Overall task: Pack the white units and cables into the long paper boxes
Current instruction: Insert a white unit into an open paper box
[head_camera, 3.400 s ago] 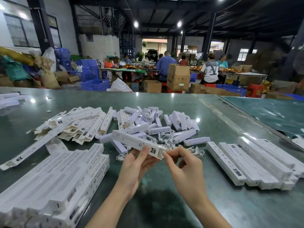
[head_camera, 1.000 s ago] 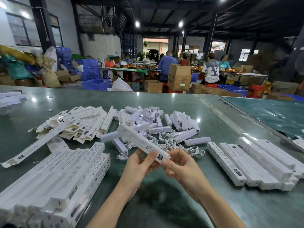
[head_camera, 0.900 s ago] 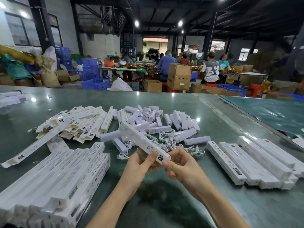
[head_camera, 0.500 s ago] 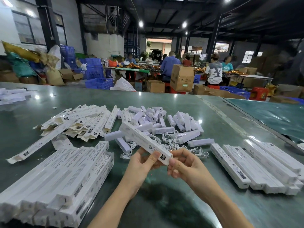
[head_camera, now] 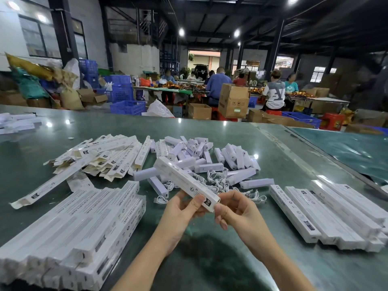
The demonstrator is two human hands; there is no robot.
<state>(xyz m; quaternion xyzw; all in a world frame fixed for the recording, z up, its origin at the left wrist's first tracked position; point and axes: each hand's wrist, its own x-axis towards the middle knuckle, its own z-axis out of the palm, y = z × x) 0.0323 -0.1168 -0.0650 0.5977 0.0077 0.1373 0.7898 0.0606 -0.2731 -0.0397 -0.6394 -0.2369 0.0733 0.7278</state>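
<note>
Held box: a long paper box (head_camera: 184,181) is up off the green table (head_camera: 273,143), tilted, far end aimed away and left over the pile of white units (head_camera: 210,158).
Left hand: the left hand (head_camera: 178,213) grips the box near its close end, thumb on top by the printed label, fingers curled under.
Right hand: the right hand (head_camera: 237,211) is at the box's end face, thumb and fingertips pinching in on it; whether the flap there is closed, I cannot tell.
Units: loose, scattered beyond the held box.
Cables: white cables (head_camera: 218,181) lie tangled just behind the held box, at the near edge of the units.
Flat boxes: unfolded boxes (head_camera: 100,158) are heaped left of the units.
Left stack: a big stack of boxes (head_camera: 79,227) sits left of the held box, close to the camera.
Right row: a row of boxes (head_camera: 327,213) lies side by side, right of the held box.
Background: workers (head_camera: 273,91) sit at far tables beyond the green table, among cardboard cartons (head_camera: 233,100) and blue crates (head_camera: 128,107).
</note>
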